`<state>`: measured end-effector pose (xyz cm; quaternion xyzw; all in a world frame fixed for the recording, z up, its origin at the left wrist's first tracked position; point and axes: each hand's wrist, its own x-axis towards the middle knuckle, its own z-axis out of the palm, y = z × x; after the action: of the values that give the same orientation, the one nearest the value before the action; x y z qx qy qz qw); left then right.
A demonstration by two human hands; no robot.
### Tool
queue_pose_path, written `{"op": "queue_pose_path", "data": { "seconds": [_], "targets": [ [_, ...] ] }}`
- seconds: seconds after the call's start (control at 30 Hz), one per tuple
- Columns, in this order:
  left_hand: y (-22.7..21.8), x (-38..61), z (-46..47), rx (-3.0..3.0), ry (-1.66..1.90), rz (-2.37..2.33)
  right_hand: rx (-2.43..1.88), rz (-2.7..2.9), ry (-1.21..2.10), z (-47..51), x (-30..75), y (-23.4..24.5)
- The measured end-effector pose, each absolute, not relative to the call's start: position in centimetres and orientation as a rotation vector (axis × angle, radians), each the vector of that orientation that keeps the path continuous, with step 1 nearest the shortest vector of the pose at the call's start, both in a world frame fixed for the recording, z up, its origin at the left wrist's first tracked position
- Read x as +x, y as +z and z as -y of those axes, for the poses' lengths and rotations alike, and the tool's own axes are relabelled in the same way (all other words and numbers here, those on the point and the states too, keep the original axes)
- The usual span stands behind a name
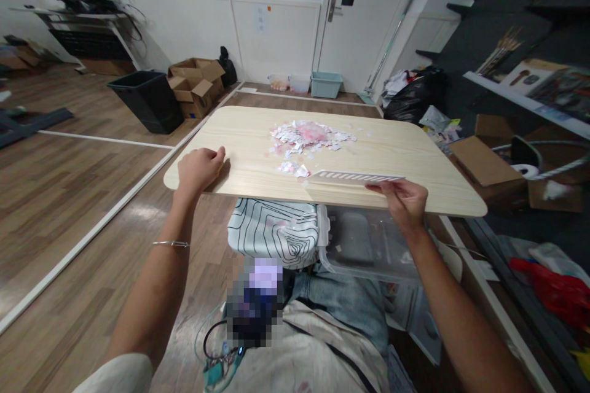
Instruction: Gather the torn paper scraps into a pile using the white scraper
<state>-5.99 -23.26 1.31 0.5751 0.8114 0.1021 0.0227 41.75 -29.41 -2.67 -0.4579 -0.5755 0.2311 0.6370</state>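
Observation:
My left hand [199,170] rests curled on the near left edge of a light wooden table [239,135], with nothing visible in it. My right hand [402,198] pinches the end of a long flat white slotted strip [354,177] that lies along the table's near edge. A pile of torn white and pink paper scraps [306,135] is heaped in the table's middle, and a smaller clump of scraps [295,168] lies just left of the strip's far end.
A clear plastic bin [369,245] and a patterned cushion [271,230] sit under the table by my legs. Cardboard boxes [196,86] and a black bin [147,98] stand at the back left. Shelves and boxes [488,159] crowd the right side.

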Motion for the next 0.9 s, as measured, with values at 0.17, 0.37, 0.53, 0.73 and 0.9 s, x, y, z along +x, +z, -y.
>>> {"op": "queue_pose_path", "data": {
  "seconds": [0.17,0.37,0.53,0.73,0.9],
  "targets": [
    [1.4,-5.9,23.3,1.777,0.295,-2.506,-1.077,1.308,0.511,29.6,41.8,-2.8],
    [1.3,-6.0,23.2,1.771,0.293,-2.514,-1.132,1.286,0.474,29.6,42.1,-2.9],
    [1.1,-6.1,23.1,1.793,0.295,-2.517,-1.159,1.271,0.429,29.5,42.4,-2.7],
    [0.9,-6.2,23.0,1.825,0.288,-2.514,-1.173,1.238,0.369,29.3,42.8,-2.5],
    [1.3,-6.1,23.1,1.825,0.264,-2.482,-1.166,1.177,0.294,29.0,43.6,-2.2]
  ]
}}
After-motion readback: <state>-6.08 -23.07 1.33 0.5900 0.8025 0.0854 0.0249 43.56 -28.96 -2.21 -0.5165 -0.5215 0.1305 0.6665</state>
